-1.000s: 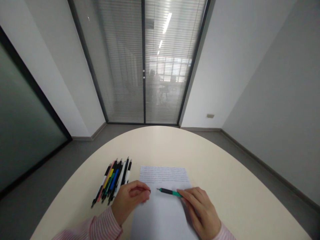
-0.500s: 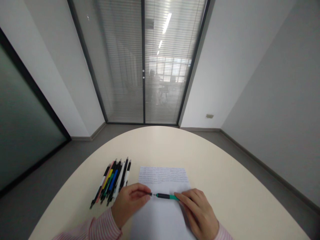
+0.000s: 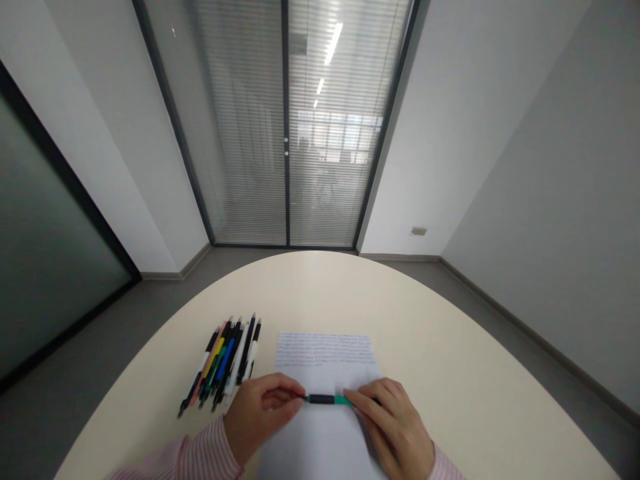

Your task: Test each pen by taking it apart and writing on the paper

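Observation:
A green pen [image 3: 323, 399] with a black grip lies sideways above the sheet of paper [image 3: 320, 433]. My right hand [image 3: 393, 420] is closed round its green barrel, and the barrel's far end is mostly hidden by the fingers. At the pen's left end, my left hand [image 3: 265, 410] pinches the small pen tip [image 3: 305, 399] between thumb and forefinger. That tip now meets the end of the grip, though the fingers cover most of it. Whether it is screwed on, I cannot tell.
Several pens [image 3: 220, 367] in mixed colours lie bunched on the round cream table [image 3: 320, 290], left of the paper and close beside my left hand. Handwriting fills the top of the sheet. Beyond the table's far edge stands a glass partition with blinds [image 3: 250, 167].
The gap between the tip in my left fingers and the green pen has closed. My right hand has brought the pen slightly left, and the thin refill end no longer shows.

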`<state>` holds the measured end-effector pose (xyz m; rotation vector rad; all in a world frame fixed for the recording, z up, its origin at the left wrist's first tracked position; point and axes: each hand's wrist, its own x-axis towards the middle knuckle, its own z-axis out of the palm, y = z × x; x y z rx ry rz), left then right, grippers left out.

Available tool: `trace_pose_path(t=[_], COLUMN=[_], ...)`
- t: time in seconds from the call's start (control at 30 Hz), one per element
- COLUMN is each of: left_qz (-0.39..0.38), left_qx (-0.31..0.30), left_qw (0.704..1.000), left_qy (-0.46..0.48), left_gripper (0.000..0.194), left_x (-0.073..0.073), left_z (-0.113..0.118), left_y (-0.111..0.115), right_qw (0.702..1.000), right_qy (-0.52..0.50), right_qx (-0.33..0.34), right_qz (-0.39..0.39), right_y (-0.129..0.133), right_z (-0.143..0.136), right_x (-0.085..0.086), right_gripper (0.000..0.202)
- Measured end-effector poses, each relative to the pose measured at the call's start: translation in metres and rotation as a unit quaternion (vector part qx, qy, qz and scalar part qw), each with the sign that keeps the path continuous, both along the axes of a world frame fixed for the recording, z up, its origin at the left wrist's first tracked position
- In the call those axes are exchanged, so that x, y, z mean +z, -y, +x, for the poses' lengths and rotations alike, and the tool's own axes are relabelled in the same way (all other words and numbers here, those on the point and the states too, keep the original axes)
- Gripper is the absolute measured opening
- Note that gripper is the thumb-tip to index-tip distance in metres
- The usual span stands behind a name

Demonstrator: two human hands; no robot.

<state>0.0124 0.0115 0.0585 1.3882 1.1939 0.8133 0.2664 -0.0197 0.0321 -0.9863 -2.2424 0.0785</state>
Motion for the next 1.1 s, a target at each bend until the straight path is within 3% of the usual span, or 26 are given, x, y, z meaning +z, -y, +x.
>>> trace_pose_path(t=[0.27, 0.5, 0.83, 1.1], left_qz=[-0.011, -0.013, -0.015, -0.012], left_qx=[0.007, 0.004, 0.002, -0.003], left_qw=[1.000, 1.000, 1.000, 1.000], left_qy=[-0.004, 0.005, 0.017, 0.007], left_gripper=[0.021, 0.022, 0.019, 0.020], left_x=[0.002, 0.000, -0.001, -0.002], left_z=[-0.001, -0.001, 0.000, 0.000], left_y=[0.001, -0.001, -0.001, -0.001], right_qw=[0.997, 0.989, 0.990, 0.987], right_qy=[-0.052, -0.070, -0.061, -0.098], right_qx=[0.005, 0.016, 0.035, 0.045], right_qz=[-0.052, -0.130, -0.123, -0.121], right_y=[0.002, 0.007, 0.002, 0.003], right_z=[-0.005, -0.010, -0.007, -0.009], right_x=[0.003, -0.003, -0.011, -0.006], right_gripper=[0.023, 0.022, 0.020, 0.013])
